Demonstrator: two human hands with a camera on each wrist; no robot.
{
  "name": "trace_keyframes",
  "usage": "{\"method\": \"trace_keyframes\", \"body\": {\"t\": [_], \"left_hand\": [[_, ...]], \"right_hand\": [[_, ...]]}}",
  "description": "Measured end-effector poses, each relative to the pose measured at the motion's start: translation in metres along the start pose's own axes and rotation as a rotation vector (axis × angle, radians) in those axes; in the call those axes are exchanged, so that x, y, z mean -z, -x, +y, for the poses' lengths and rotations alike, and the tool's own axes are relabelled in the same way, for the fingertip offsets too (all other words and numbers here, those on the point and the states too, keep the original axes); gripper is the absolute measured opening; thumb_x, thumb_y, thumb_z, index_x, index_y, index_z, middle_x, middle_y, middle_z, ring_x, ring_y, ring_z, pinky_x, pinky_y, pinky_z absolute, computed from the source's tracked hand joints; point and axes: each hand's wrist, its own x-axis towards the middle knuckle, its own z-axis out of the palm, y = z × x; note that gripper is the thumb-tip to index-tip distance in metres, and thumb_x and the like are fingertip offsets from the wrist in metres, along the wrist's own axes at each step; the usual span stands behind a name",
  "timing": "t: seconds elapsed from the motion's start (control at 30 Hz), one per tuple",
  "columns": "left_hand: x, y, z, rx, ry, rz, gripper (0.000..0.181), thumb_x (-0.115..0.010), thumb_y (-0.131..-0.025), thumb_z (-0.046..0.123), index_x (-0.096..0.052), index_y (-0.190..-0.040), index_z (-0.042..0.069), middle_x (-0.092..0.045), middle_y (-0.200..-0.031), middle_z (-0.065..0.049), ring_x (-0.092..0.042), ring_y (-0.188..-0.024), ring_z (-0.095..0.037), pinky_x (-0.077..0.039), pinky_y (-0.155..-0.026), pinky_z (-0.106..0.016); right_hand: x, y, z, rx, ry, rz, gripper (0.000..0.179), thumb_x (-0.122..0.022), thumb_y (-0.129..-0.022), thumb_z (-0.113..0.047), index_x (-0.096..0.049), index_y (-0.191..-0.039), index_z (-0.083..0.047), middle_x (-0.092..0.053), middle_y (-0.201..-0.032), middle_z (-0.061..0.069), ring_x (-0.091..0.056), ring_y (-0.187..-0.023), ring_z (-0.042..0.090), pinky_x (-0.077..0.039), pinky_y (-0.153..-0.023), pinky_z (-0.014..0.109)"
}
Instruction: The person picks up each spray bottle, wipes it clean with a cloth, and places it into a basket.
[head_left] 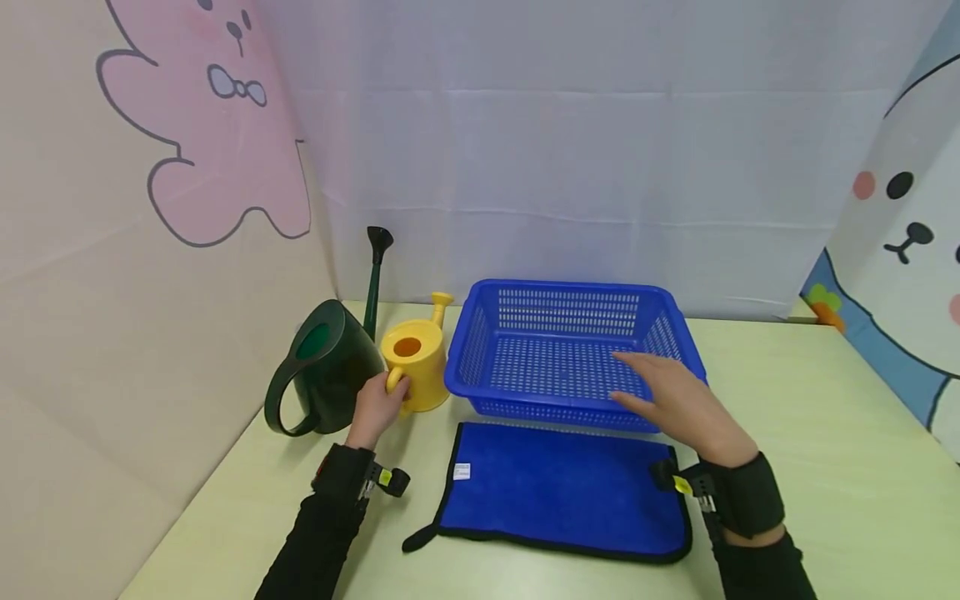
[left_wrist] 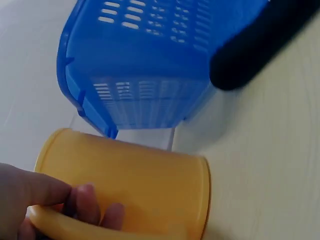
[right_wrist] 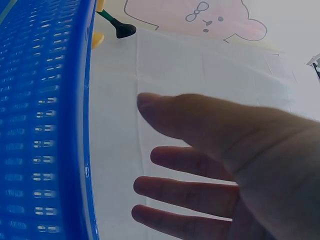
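Note:
My left hand [head_left: 377, 407] grips the handle of a small yellow watering can [head_left: 424, 367], which stands upright on the table. In the left wrist view the fingers [left_wrist: 86, 202] curl through the handle, close to the can's yellow side [left_wrist: 145, 175]. Over the right part of a blue slotted basket [head_left: 480, 379], my right hand [head_left: 678, 408] hovers with its fingers extended and spread, holding nothing. The right wrist view has that hand [right_wrist: 215, 155] beside the basket's blue rim [right_wrist: 75, 125]. Whether it touches the basket cannot be told.
Left of the yellow can stands a larger dark green watering can [head_left: 341, 375] with a long black-tipped spout. A blue cloth [head_left: 562, 492] with black edging lies flat in front of the basket. White curtain [head_left: 562, 167] hangs behind the table [head_left: 825, 467].

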Motion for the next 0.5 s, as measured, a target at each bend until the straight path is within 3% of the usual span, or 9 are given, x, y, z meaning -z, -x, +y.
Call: {"method": "trace_keyframes", "body": {"t": [0.17,0.3,0.5], "left_hand": [[-0.007,-0.004,0.003,0.060,0.246,0.000,0.024,-0.041,-0.095,0.021,-0.050,-0.097,-0.001,-0.050,-0.088,-0.011,-0.049,-0.083,-0.024,-0.039,-0.070,-0.026],[-0.009,-0.009,0.009,0.087,0.302,0.049,0.022,-0.038,-0.094,0.022,-0.047,-0.091,0.002,-0.045,-0.082,-0.006,-0.045,-0.078,-0.022,-0.036,-0.068,-0.026],[0.000,-0.010,0.016,0.059,0.404,0.123,0.021,-0.037,-0.095,0.020,-0.044,-0.083,0.004,-0.040,-0.073,-0.001,-0.043,-0.075,-0.022,-0.035,-0.067,-0.025]], "right_hand": [[-0.001,0.000,0.000,-0.003,0.006,-0.007,0.057,-0.062,-0.085,-0.030,-0.046,-0.131,-0.001,-0.051,-0.129,0.024,-0.046,-0.119,0.043,-0.036,-0.097,0.058],[-0.001,0.001,0.001,0.005,0.017,0.008,0.056,-0.062,-0.084,-0.029,-0.047,-0.131,-0.001,-0.052,-0.128,0.024,-0.046,-0.119,0.043,-0.036,-0.097,0.058],[0.000,0.000,0.000,0.039,0.071,0.043,0.056,-0.063,-0.083,-0.029,-0.049,-0.129,0.001,-0.051,-0.129,0.024,-0.043,-0.123,0.043,-0.033,-0.100,0.058]]}}
